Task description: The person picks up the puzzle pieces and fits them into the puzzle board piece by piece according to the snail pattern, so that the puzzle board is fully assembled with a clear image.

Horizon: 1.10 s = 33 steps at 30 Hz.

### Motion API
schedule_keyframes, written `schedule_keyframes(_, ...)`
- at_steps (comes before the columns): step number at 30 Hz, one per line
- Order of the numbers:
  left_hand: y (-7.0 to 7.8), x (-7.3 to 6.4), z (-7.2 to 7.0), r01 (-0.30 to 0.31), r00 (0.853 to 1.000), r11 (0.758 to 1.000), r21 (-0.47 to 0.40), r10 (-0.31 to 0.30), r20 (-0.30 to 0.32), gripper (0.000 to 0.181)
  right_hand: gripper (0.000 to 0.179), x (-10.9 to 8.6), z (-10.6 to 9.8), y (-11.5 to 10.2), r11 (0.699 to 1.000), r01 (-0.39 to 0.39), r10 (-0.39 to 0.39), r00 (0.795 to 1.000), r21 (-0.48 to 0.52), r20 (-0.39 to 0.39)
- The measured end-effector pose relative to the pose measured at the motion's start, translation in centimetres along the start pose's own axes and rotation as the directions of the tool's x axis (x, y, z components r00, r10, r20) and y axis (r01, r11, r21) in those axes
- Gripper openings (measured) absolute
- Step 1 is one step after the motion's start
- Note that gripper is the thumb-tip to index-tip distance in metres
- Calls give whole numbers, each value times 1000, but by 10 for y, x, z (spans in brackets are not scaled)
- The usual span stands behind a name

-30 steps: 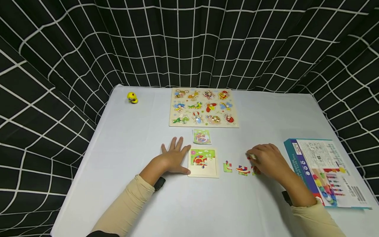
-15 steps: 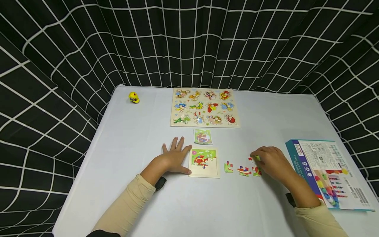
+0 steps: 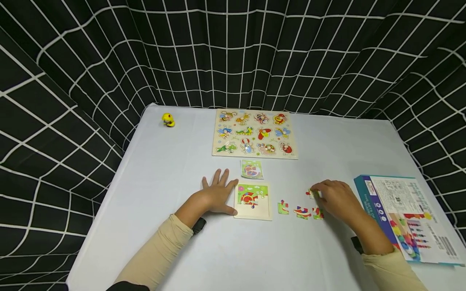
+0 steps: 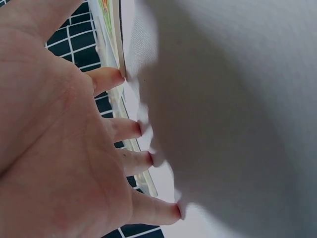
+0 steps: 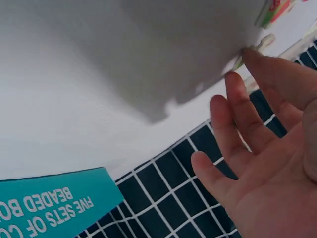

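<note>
My left hand (image 3: 214, 197) lies with fingers spread on the table, thumb and forefinger touching the left edge of a square wooden puzzle tray (image 3: 253, 214). Joined snail puzzle pieces (image 3: 249, 198) fill the tray's upper part; bare wood shows below. In the left wrist view, the fingertips (image 4: 133, 128) press the white cloth. My right hand (image 3: 336, 200) pinches a green and red puzzle piece (image 3: 312, 194) at table level, partly hidden by the fingers. Closer to the tray lie loose puzzle pieces: a green one (image 3: 282, 207), a striped one (image 3: 302, 212) and a red-green one (image 3: 318, 213).
A small snail picture card (image 3: 252, 169) lies behind the tray. Farther back is a wooden insect peg board (image 3: 255, 133). A yellow toy (image 3: 168, 119) stands at the back left. On the right lies a teal-edged box (image 3: 407, 218). Black gridded curtains (image 3: 233, 52) surround the table.
My right hand has lowered the puzzle piece from above the table down beside the other loose pieces. The left hand stays at the tray. The whole head view has shifted slightly.
</note>
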<state>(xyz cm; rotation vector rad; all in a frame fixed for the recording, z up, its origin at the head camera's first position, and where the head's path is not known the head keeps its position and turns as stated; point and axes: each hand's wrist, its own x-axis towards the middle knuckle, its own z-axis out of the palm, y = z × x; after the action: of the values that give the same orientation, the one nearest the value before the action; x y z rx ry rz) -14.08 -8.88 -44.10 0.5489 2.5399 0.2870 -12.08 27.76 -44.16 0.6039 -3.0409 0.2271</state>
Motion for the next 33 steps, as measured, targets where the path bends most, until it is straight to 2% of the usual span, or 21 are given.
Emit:
schedule_keyframes(7, 1, 1, 1, -2, 1000, 1000, 11, 2, 3, 104, 33, 1, 0, -2, 1000, 17, -16, 1000, 19, -27)
schedule_keyframes(12, 1, 0, 0, 0, 1000, 1000, 15, 0, 5, 104, 33, 13, -1, -28, 996, 88, -87, 996, 35, -29)
schedule_keyframes(18, 1, 1, -1, 2, 1000, 1000, 19, -2, 8, 104, 33, 29, 7, -70, 968, 247, -246, 969, 52, -19)
schedule_keyframes(23, 1, 0, 0, -9, 1000, 1000, 1, 9, -3, 103, 30, 36, 18, -89, 937, 345, -343, 938, 52, -44)
schedule_keyframes(26, 2, -1, 0, -16, 1000, 1000, -9, 16, -7, 102, 28, 38, 23, -94, 926, 375, -373, 926, 46, -56)
schedule_keyframes(33, 2, -1, -1, -12, 1000, 1000, -10, 12, -8, 103, 28, 39, 25, -98, 924, 381, -379, 923, 34, -66)
